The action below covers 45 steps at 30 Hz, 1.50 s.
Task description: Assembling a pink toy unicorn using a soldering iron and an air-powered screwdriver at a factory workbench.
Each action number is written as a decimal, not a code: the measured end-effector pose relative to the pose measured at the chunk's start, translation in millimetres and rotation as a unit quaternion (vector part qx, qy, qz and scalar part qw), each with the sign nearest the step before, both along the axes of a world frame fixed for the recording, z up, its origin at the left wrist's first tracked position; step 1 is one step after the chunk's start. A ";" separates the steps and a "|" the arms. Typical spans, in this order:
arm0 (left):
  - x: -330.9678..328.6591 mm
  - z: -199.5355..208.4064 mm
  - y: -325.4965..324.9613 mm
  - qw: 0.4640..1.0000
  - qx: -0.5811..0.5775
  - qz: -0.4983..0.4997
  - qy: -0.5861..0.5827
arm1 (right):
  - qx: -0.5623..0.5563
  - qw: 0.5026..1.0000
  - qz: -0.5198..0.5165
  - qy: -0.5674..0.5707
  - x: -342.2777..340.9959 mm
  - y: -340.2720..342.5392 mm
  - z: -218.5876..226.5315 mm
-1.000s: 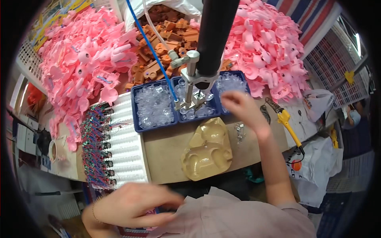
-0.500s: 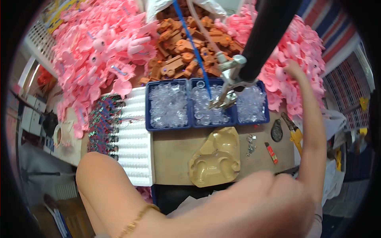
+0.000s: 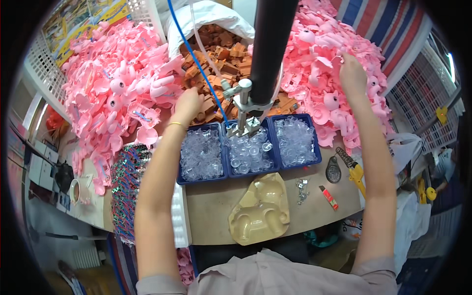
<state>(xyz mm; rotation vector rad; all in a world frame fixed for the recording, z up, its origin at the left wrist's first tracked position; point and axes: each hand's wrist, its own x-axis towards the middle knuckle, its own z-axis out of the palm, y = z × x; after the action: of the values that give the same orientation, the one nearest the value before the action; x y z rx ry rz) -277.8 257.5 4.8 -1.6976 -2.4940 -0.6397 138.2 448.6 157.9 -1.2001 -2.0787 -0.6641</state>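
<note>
My left hand [image 3: 189, 104] reaches to the left edge of a heap of orange-brown plastic parts [image 3: 228, 69], next to the pink heap. Its fingers are curled, and what lies in them is hidden. Farther right, my right hand [image 3: 353, 76] is over a tall heap of pink plastic toy parts [image 3: 319, 78]. The fingertips of that hand are closed on a pink plastic part [image 3: 339, 58]. In front of me on the table lies a tan moulded tray [image 3: 260, 216] with animal-shaped hollows, and neither hand touches it.
Three joined blue bins [image 3: 201, 181] hold clear plastic pieces. A black post [image 3: 270, 49] with a metal clamp [image 3: 243, 110] rises behind them. At left are another pink heap [image 3: 118, 88], wired components [image 3: 129, 191] and a white ridged tray [image 3: 180, 216]. A red lighter [image 3: 328, 197] lies at right.
My left hand has gone from low in front of me out to the orange-brown heap. The right hand stays at the pink heap on the right. The view has shifted.
</note>
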 end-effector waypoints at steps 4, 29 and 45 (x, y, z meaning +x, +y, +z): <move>10.1 -53.9 19.1 0.998 0.014 0.042 0.049 | -0.003 0.986 0.040 0.160 -4.9 -83.5 -6.7; 225.5 8.6 -289.6 0.515 0.091 0.076 -0.849 | -0.331 0.857 0.390 -0.067 22.6 -334.2 -165.7; 245.5 24.8 -239.9 0.666 0.057 -0.053 -0.742 | -0.265 0.822 0.504 0.019 14.6 -297.6 -125.1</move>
<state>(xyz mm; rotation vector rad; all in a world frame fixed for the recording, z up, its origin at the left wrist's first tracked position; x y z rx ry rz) -32.3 17.6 29.6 -1.3266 -2.7128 -3.1053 152.8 150.9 32.7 -0.1783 -2.5164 0.4584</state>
